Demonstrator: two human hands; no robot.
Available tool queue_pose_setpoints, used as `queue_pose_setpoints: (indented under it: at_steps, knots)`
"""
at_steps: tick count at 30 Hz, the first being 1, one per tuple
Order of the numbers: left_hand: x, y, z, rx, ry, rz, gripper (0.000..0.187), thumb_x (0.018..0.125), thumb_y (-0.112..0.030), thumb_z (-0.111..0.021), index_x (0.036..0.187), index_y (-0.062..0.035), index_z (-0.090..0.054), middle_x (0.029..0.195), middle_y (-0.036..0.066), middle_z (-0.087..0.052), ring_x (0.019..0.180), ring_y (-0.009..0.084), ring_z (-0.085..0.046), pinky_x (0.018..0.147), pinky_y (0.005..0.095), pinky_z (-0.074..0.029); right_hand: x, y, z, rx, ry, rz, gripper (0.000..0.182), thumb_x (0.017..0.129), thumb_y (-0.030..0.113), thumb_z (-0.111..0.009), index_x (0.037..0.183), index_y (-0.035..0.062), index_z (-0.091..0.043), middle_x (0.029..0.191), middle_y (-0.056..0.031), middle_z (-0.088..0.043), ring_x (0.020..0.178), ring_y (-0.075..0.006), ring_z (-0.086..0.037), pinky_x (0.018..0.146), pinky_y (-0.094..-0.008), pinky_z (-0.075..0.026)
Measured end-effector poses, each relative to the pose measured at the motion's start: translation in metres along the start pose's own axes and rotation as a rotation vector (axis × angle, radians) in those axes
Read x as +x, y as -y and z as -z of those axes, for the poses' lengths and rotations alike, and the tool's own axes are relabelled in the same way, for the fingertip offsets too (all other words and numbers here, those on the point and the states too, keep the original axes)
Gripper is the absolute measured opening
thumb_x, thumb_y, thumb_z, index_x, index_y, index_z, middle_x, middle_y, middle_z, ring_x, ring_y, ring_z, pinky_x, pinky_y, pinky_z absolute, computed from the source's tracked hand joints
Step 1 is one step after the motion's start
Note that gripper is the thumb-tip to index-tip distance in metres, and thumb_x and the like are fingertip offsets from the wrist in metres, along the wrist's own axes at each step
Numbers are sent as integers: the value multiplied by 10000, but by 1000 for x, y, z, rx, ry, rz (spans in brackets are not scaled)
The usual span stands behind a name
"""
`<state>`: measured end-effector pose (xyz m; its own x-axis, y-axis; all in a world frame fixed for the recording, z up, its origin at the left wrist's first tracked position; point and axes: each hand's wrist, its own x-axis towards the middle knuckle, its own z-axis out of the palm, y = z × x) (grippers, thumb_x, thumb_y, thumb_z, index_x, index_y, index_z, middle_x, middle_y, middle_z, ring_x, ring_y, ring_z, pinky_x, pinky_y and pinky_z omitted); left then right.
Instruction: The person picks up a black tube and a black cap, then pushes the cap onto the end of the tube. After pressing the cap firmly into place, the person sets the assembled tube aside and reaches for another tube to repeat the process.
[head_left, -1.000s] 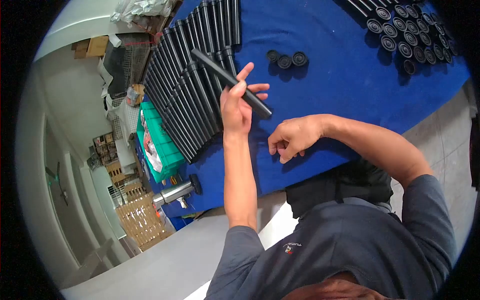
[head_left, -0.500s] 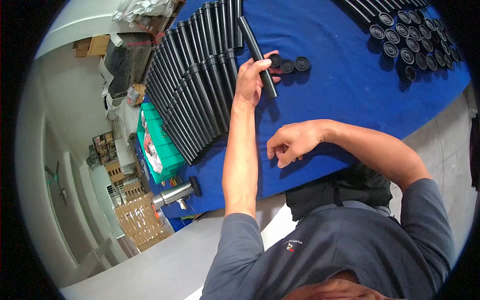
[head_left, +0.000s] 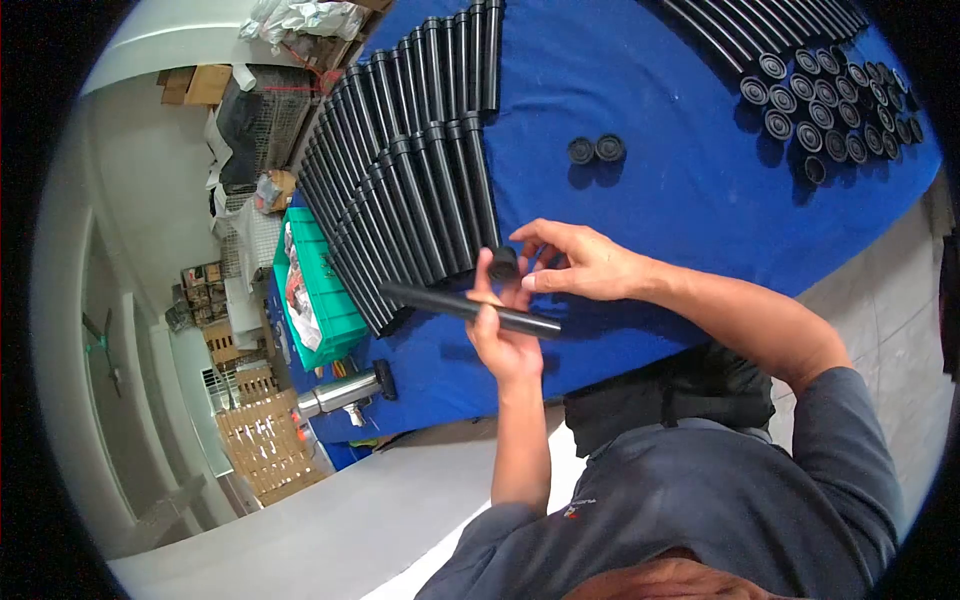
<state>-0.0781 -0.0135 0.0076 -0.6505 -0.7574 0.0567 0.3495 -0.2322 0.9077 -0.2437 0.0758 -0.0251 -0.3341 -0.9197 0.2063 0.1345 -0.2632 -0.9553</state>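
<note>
My left hand point(head_left: 507, 345) is closed around a black tube point(head_left: 425, 299), which lies slantwise across the palm above the cloth. The fingers of that same hand also hold a round black cap point(head_left: 503, 263) a little above the tube. Close beside the cap is my right hand point(head_left: 588, 262), its thumb and fingers apart and curved toward it, with nothing in them. Farther up the blue cloth stand two more round black caps point(head_left: 609, 148), side by side.
Rows of capped black tubes point(head_left: 430, 200) cover the table's left part. Many black caps point(head_left: 822, 115) and more tubes point(head_left: 740, 30) lie at the upper right. A green bin point(head_left: 340, 320) and a silver cylindrical tool point(head_left: 345, 393) sit by the left edge of the blue cloth point(head_left: 680, 200).
My left hand has picked up one cap from the row of three and come back toward me with the tube, which has turned nearly level. My right hand has opened beside the cap.
</note>
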Motion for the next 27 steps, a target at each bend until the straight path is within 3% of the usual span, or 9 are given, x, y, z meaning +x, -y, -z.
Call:
queue_pose_setpoints:
  at_steps: [6, 9, 11, 12, 14, 16, 21, 24, 27]
  knots:
    - [-29, 11, -3, 79, 0, 58, 247, 919, -272, -653, 1004, -58, -565, 1580, 177, -405, 1271, 324, -594, 1089, 559, -477, -3, 13, 5, -256, 90, 57, 459, 870, 287, -759, 1185, -22, -634, 1084, -193, -674, 991, -322, -683, 866, -430, -538]
    - [-32, 15, -8, 105, 75, 39, 507, 906, -248, -677, 1303, 26, -518, 1417, 149, -514, 1279, 277, -575, 1083, 553, -485, -2, 13, 6, -283, 70, 64, 473, 864, 279, -768, 1187, -33, -620, 1001, -193, -696, 942, -328, -705, 832, -431, -550]
    - [-35, 14, -15, 145, 123, 53, 562, 895, -253, -696, 1348, 35, -526, 1493, 170, -464, 1294, 272, -559, 1091, 549, -479, -2, 10, 4, -163, 75, -15, 485, 861, 271, -771, 1194, -41, -608, 948, -197, -708, 904, -343, -718, 806, -427, -557]
    - [-34, 14, -15, 149, 127, 61, 459, 896, -256, -697, 1242, 11, -554, 1555, 194, -395, 1309, 300, -552, 1083, 553, -486, -3, 19, 5, -116, 102, -83, 425, 911, 156, -735, 1268, -25, -590, 979, -141, -718, 909, -231, -734, 792, -371, -585]
    - [-34, 12, -15, 160, 137, 51, 327, 901, -268, -699, 1087, -26, -583, 1623, 225, -320, 1332, 355, -545, 1061, 559, -507, -4, 12, 4, -189, 46, -70, 417, 910, 139, -724, 1268, -27, -589, 956, -119, -701, 887, -183, -699, 770, -350, -570]
    - [-37, 7, -12, 140, 124, 61, 327, 929, -287, -693, 1107, -35, -585, 1605, 227, -349, 1327, 397, -550, 1028, 561, -535, -3, 12, 5, -254, -16, -1, 426, 880, 191, -706, 1229, -34, -606, 930, -189, -688, 886, -268, -700, 795, -390, -544]
    - [-42, -12, 20, -222, 11, 125, 262, 1037, -318, -590, 1136, -80, -633, 1536, 247, -446, 1271, 472, -582, 986, 527, -589, 2, 5, 10, 71, 34, -173, 369, 836, 80, -752, 1168, 0, -614, 937, -36, -647, 869, -123, -599, 789, -300, -515]
    - [-44, -27, 39, -754, -115, 277, 303, 1028, -295, -613, 1153, -30, -692, 1323, 202, -659, 1198, 355, -666, 926, 480, -625, 0, 9, 5, 173, 133, -236, 362, 841, 54, -754, 1170, 6, -614, 976, -11, -636, 898, -95, -584, 828, -278, -501]
    - [-46, -29, 40, -810, -142, 302, 249, 997, -255, -661, 1015, -20, -742, 1152, 161, -745, 1150, 306, -698, 911, 467, -635, 0, 15, 2, 150, 165, -249, 377, 844, 49, -759, 1190, 2, -618, 977, -5, -636, 916, -93, -585, 844, -274, -496]
